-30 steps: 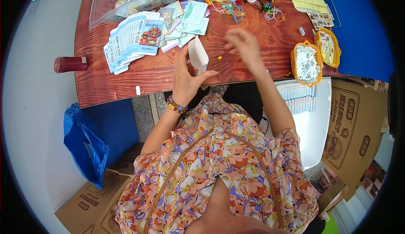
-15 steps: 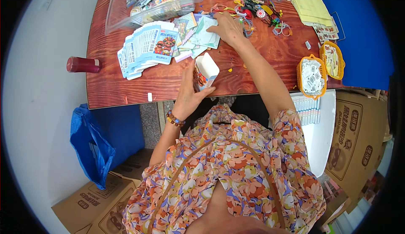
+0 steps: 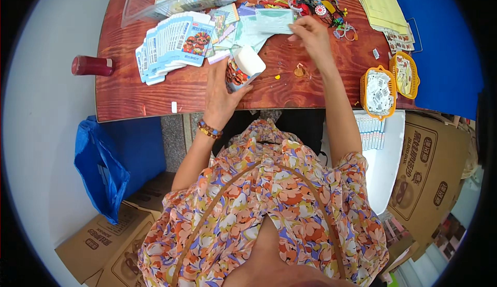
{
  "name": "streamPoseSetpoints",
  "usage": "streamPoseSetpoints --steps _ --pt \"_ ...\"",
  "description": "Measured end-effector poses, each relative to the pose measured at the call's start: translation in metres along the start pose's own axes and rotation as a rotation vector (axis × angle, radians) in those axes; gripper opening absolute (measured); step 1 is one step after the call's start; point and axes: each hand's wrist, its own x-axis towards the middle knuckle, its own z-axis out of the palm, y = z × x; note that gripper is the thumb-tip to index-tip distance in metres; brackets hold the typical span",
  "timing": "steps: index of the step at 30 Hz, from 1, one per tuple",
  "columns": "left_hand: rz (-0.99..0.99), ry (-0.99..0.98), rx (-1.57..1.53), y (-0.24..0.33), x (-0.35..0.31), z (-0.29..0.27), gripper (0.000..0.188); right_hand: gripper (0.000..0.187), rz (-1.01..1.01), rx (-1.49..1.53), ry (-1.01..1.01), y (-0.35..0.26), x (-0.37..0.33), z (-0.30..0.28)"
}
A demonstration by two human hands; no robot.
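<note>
Head view: a small open carton (image 3: 243, 68) is being held upright in the left hand (image 3: 220, 93), fingers wrapped round its printed body, white flap standing open, just above the near edge of the wooden counter (image 3: 134, 98). A pale green sheet (image 3: 273, 21) is being pinched at its edge by the right hand (image 3: 310, 34), thumb pressed against fingertips, further back by the tangle of coloured trinkets (image 3: 310, 0). For a clean fill, the carton's mouth is best kept tilted toward the right hand, with the flap clear of the opening. One sheet only ought to be lifted; whether more are caught cannot be told. A fan of flat blue cartons (image 3: 173, 41) is lying to the left, two orange baskets (image 3: 388, 82) to the right.
</note>
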Motion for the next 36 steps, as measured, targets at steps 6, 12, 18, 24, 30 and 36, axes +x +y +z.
streamPoseSetpoints --steps 6,12,18,24,30,36 --pt "0.052 -0.007 0.043 0.003 0.006 0.012 0.084 0.011 0.021 0.169 -0.020 -0.012 -0.047 -0.022" --pt "0.135 -0.010 0.118 0.007 0.011 0.019 0.084 0.007 -0.060 0.099 -0.003 -0.040 -0.089 -0.021" --pt "0.222 -0.061 0.143 0.015 0.012 0.020 0.087 0.008 -0.001 -0.122 -0.142 -0.050 -0.090 -0.009" --pt "0.232 -0.043 0.156 0.013 0.015 0.023 0.091 0.011 -0.270 -0.727 0.013 -0.067 -0.096 0.020" --pt "0.107 -0.059 0.134 0.013 0.016 0.025 0.087 0.020 -0.294 -0.469 -0.026 -0.050 -0.091 0.004" --pt "0.217 0.023 0.083 0.012 0.022 0.036 0.086 0.029 -0.618 -0.782 -0.084 -0.028 -0.091 0.019"
